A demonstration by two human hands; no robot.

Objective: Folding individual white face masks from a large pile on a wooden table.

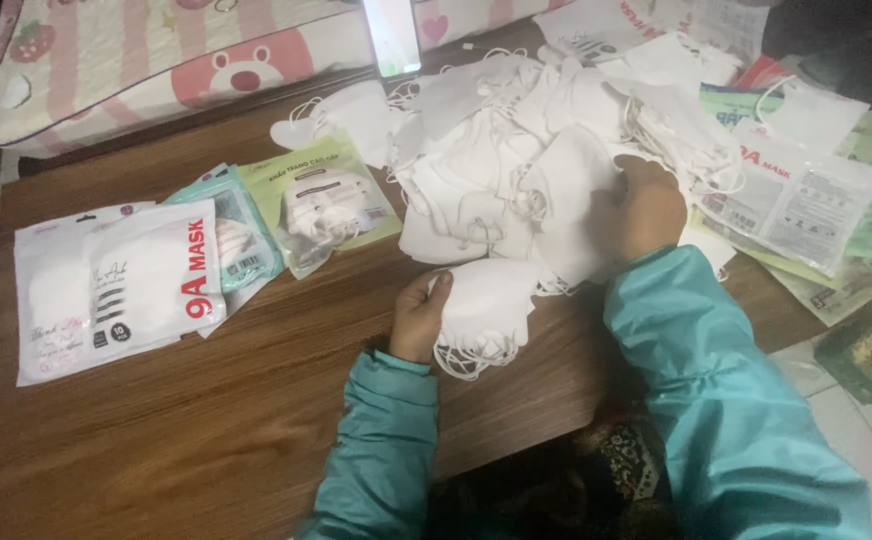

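Observation:
My left hand [418, 318] grips a small stack of white face masks [486, 310] just above the near part of a brown wooden table [156, 430], their ear loops dangling below. My right hand [644, 210] rests on the edge of a big loose pile of white masks [516, 140] in the middle of the table, its fingers closed around one mask from the pile. Both arms wear teal sleeves.
Filled mask packets lie at the left: a white one [106, 290], a teal one [241, 230] and a green one [326, 205]. More flat packets [806, 195] are spread at the right. A pink patterned cushion [156, 60] runs along the far edge. A small dish [871, 350] sits on the floor.

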